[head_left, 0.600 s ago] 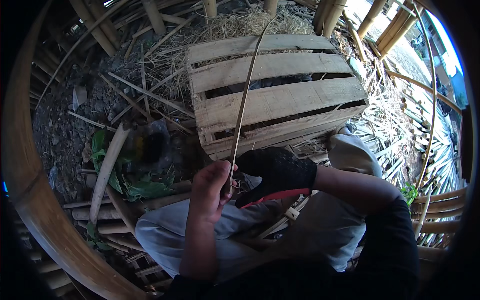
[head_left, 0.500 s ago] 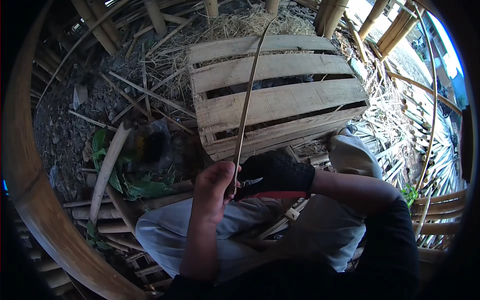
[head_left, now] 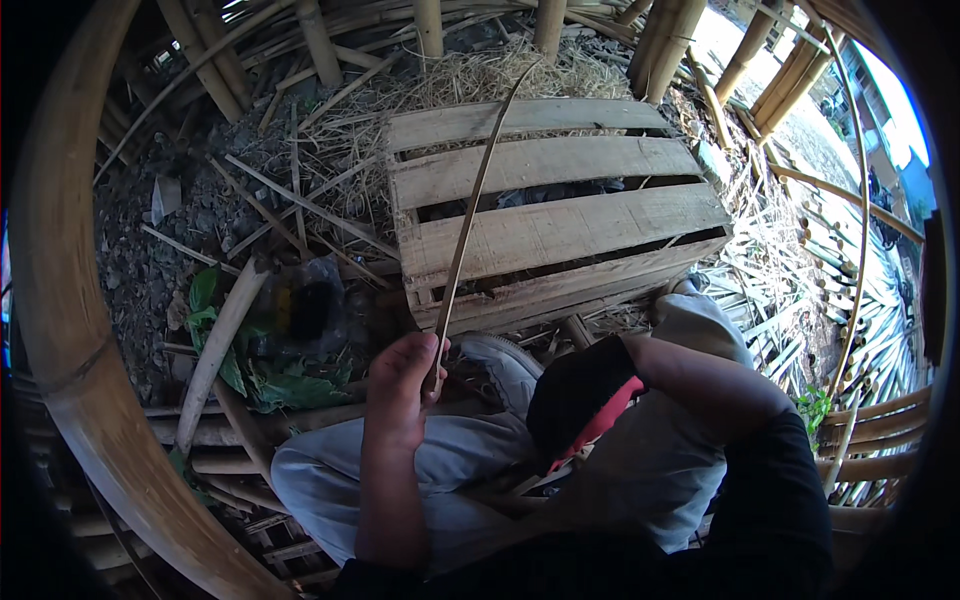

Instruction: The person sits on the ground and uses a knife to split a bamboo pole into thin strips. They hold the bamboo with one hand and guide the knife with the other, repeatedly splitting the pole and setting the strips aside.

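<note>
My left hand (head_left: 402, 385) is closed around the lower end of a long thin bamboo strip (head_left: 478, 195). The strip rises away from me across the front of a wooden slat crate (head_left: 560, 230). My right hand (head_left: 578, 398) wears a black glove with a red cuff edge. It rests curled above my lap, a short way right of the strip and not touching it. Whether the glove holds anything is hidden. Grey trousers (head_left: 330, 480) cover my knees, and a grey shoe (head_left: 500, 362) shows between the hands.
A thick curved bamboo pole (head_left: 70, 330) arcs along the left. Split bamboo pieces, straw and green leaves (head_left: 250, 370) litter the ground left of the crate. Upright bamboo poles (head_left: 660, 40) stand behind it, and bamboo slats (head_left: 880, 400) pile up on the right.
My gloved right hand has drawn back from the strip, down and to the right toward my lap. My left hand keeps its hold on the strip.
</note>
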A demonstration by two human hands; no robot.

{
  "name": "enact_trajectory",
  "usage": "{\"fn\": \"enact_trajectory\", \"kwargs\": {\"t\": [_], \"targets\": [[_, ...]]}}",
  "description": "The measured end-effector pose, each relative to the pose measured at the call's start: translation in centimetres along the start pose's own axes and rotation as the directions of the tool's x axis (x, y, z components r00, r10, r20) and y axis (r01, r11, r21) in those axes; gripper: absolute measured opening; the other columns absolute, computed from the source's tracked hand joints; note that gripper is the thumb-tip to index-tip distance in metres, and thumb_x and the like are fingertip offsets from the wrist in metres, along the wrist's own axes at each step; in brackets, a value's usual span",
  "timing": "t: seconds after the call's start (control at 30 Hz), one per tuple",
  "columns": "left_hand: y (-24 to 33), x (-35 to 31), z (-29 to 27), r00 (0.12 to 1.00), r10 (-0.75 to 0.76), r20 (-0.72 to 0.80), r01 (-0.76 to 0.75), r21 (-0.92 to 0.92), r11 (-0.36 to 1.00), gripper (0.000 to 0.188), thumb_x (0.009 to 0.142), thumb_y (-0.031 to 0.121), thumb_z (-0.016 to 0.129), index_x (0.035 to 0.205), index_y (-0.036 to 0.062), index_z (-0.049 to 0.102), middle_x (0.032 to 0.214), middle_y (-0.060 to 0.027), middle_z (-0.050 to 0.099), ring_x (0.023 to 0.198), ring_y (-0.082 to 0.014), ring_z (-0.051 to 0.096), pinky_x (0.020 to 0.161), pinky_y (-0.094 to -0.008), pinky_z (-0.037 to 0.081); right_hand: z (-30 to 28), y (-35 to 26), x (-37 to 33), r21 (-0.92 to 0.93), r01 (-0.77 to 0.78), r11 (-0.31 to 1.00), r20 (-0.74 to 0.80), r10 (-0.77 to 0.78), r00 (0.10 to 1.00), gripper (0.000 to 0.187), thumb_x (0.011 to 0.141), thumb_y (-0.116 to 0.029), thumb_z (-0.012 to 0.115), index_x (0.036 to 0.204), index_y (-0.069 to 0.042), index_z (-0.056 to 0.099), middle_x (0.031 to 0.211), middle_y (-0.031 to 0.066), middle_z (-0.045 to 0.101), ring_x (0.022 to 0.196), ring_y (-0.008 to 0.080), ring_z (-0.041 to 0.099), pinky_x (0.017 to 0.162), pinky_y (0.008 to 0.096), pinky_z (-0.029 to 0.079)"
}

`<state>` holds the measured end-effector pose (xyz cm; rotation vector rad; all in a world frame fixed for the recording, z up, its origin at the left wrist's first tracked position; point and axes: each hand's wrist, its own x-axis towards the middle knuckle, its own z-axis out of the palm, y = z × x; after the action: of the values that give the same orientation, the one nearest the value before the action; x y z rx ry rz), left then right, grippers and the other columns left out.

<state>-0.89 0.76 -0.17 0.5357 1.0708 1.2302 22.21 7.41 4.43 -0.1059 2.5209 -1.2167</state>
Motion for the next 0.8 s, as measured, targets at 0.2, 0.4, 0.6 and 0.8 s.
{"fn": "enact_trajectory", "kwargs": {"t": [0.2, 0.4, 0.6, 0.8], "targets": [[-0.6, 0.0, -0.3, 0.997, -0.020, 0.079, 0.023, -0.037, 0.999, 0.018, 0.093, 0.022, 0.066, 0.096, 0.0039, 0.066, 0.072, -0.0006, 0.060, 0.053, -0.0035, 0.049, 0.043, -0.0195, 0.031, -10.9, 1.8, -7.2, 0.389, 0.434, 0.813, -0.717, 0.563, -0.411, 0.073, 0.094, -0.060, 0.050, 0.141, -0.005, 0.040, 0.112, 0.0028, 0.060, 0.100, 0.0133, 0.057, 0.092, 0.0320, 0.041], [-0.5, 0.0, -0.5, 0.999, -0.047, 0.018, 0.047, -0.008, 0.999, 0.022, 0.094, 0.024, 0.064, 0.098, 0.0022, 0.065, 0.062, 0.0005, 0.055, 0.046, -0.0021, 0.040, 0.041, -0.0199, 0.026, -6.6, 1.6, -7.4, 0.664, 0.398, 0.633, -0.733, 0.657, 0.177, 0.064, 0.097, -0.055, 0.046, 0.131, -0.001, 0.054, 0.110, 0.0083, 0.065, 0.095, 0.0189, 0.062, 0.086, 0.0307, 0.045], [0.7, 0.7, -0.8, 0.999, 0.010, 0.052, -0.009, -0.025, 1.000, 0.024, 0.094, 0.024, 0.063, 0.099, 0.0004, 0.063, 0.064, -0.0004, 0.056, 0.047, -0.0030, 0.041, 0.043, -0.0195, 0.028, -2.8, 1.2, -1.3, 0.398, -0.347, 0.849, -0.074, 0.407, 0.911, 0.050, 0.090, -0.050, 0.061, 0.119, -0.009, 0.067, 0.125, 0.0121, 0.063, 0.111, 0.0236, 0.062, 0.098, 0.0364, 0.045], [0.8, 0.5, -0.6, 0.993, -0.028, 0.112, 0.032, -0.039, 0.999, 0.022, 0.095, 0.024, 0.063, 0.097, 0.0031, 0.066, 0.066, 0.0013, 0.056, 0.049, -0.0014, 0.040, 0.044, -0.0181, 0.029, 6.6, 13.4, 11.5, 0.349, -0.468, 0.812, -0.198, 0.552, 0.810, 0.064, 0.088, -0.060, 0.049, 0.130, -0.012, 0.058, 0.125, 0.0142, 0.063, 0.120, 0.0297, 0.057, 0.100, 0.0402, 0.044]]}}
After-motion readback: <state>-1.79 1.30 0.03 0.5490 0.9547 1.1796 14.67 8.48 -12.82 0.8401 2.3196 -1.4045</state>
